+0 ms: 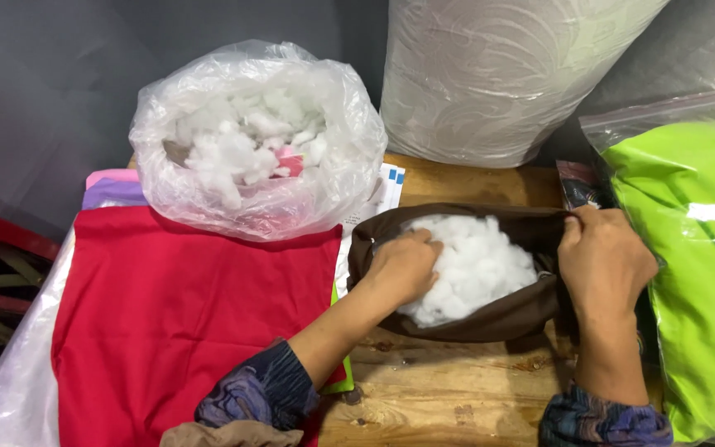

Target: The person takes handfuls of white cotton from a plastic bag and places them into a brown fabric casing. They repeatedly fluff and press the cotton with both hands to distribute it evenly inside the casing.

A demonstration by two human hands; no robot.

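Centre frame: left hand (403, 266) fingers buried in white stuffing (477, 265); right hand (604, 257) pinching brown cover (490, 319) edge.

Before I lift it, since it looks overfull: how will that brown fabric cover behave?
The brown fabric cover probably flops; its rim sags. Likely light: it holds white stuffing. Stuffing may spill from the open mouth.
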